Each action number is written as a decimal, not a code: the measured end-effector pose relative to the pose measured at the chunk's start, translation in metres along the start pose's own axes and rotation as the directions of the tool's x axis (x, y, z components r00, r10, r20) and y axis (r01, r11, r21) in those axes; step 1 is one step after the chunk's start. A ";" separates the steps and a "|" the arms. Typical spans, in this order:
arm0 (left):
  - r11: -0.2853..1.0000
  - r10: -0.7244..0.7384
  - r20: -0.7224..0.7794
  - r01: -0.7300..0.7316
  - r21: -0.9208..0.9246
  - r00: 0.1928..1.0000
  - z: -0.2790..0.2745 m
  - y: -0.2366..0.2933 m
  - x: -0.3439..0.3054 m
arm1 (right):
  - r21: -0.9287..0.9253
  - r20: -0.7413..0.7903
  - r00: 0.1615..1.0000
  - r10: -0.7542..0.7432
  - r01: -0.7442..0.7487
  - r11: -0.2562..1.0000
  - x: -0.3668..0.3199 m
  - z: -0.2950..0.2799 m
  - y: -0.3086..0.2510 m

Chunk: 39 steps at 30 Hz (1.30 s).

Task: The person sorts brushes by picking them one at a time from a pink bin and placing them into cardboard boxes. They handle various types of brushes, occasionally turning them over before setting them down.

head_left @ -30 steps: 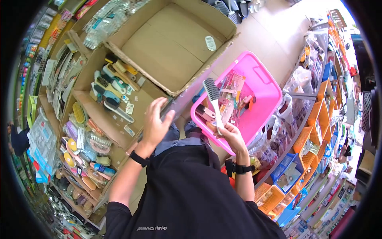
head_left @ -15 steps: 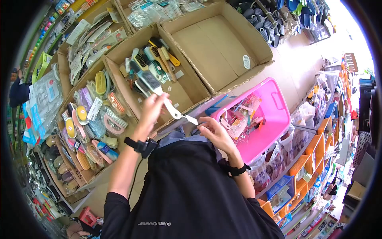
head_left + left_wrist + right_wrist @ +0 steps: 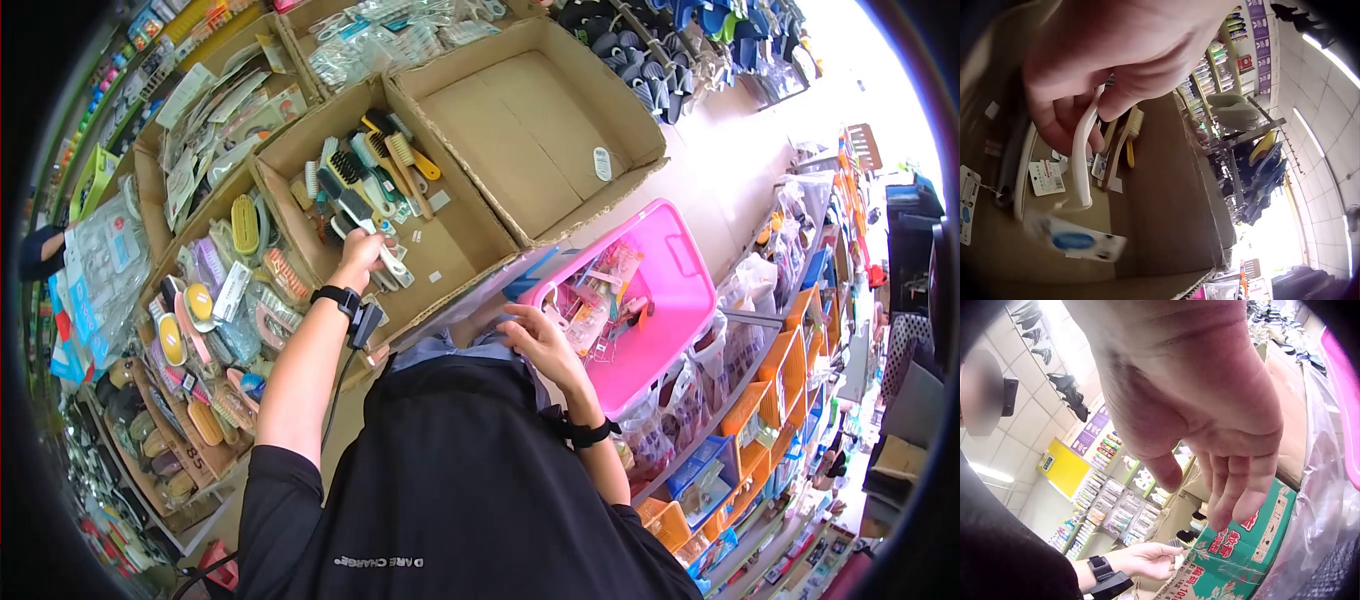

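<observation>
My left hand point(image 3: 360, 255) reaches into a cardboard box point(image 3: 455, 240) of brushes, holding a brush by its white handle point(image 3: 393, 264). In the left wrist view, thumb and fingers pinch that curved handle point(image 3: 1081, 165), and a blurred paper tag point(image 3: 1079, 240) hangs below it. Several other brushes point(image 3: 375, 165) lie at the far side of the box, some with wooden handles. My right hand point(image 3: 545, 345) holds nothing, its fingers loosely bent in front of the body, beside a pink plastic basket point(image 3: 680, 265).
The basket contains packaged goods point(image 3: 605, 290). A second cardboard box point(image 3: 520, 120) adjoins the brush box at the back. Bins of assorted brushes point(image 3: 200, 310) stand left. Orange baskets point(image 3: 785, 370) and plastic bags point(image 3: 745, 290) line the right. A green printed carton point(image 3: 1235, 550) is below my right hand.
The brush passed from my right hand to my left, which then carried it left and down into the brush box. My right hand moved away from the basket toward the body.
</observation>
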<state>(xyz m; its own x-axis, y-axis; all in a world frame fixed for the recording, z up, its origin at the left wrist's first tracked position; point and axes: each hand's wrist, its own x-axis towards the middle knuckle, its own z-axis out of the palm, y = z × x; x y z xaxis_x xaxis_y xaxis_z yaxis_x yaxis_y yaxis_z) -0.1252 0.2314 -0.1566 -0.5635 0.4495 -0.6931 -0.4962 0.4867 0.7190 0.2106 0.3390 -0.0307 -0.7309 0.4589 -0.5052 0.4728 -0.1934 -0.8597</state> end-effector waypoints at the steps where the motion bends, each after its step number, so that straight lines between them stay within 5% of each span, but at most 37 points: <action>1: 1.000 -0.009 -0.019 0.010 0.014 1.000 -0.001 -0.009 0.010 | 0.004 -0.014 1.000 0.006 -0.006 1.000 -0.003 -0.002 0.003; 10: 0.969 -0.037 -0.045 0.047 0.244 0.998 0.010 -0.003 -0.004 | 0.118 -0.112 0.989 0.095 -0.081 0.990 -0.027 -0.032 0.028; 12: 0.896 0.089 -0.071 -0.049 0.442 0.993 0.013 -0.001 -0.014 | 0.118 -0.121 0.987 0.107 -0.092 0.989 -0.028 -0.041 0.037; 14: 0.766 0.467 -0.105 -0.342 0.544 0.878 0.010 -0.035 -0.002 | 0.115 -0.127 0.985 0.115 -0.101 0.988 -0.028 -0.051 0.047; 16: 0.832 0.396 -0.093 -0.314 0.458 0.913 0.038 -0.019 -0.048 | 0.119 -0.122 0.983 0.136 -0.121 0.985 -0.027 -0.060 0.057; 18: 0.793 0.497 0.052 -0.478 0.377 0.866 0.063 -0.022 -0.076 | 0.131 -0.109 0.980 0.169 -0.154 0.979 -0.027 -0.070 0.066; 23: 0.541 0.563 0.254 -0.583 0.606 0.786 0.120 -0.014 -0.120 | 0.126 -0.118 0.955 0.272 -0.257 0.958 -0.021 -0.109 0.134; 27: 0.257 0.602 0.266 -0.498 0.828 0.753 0.145 -0.008 -0.131 | 0.286 -0.279 0.823 0.494 -0.420 0.861 -0.011 -0.153 0.253; 32: 0.182 0.620 0.276 -0.478 0.859 0.734 0.148 -0.011 -0.125 | 0.558 -0.303 0.648 0.699 -0.474 0.681 -0.004 -0.185 0.337; 37: 0.218 0.559 0.229 -0.408 0.886 0.797 0.156 -0.007 -0.126 | 0.593 -0.203 0.651 0.731 -0.512 0.621 0.026 -0.187 0.378; 39: 0.224 0.545 0.209 -0.381 0.897 0.812 0.157 -0.007 -0.126 | 0.634 -0.038 0.687 0.726 -0.545 0.549 0.041 -0.186 0.384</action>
<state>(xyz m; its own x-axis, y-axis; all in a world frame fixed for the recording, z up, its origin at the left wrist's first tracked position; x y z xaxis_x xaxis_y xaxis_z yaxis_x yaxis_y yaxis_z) 0.0530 0.2895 -0.0824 -0.5900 0.7866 -0.1822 0.6958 0.6098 0.3794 0.4535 0.4447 -0.3677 -0.1407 0.2076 -0.9681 0.3459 -0.9058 -0.2445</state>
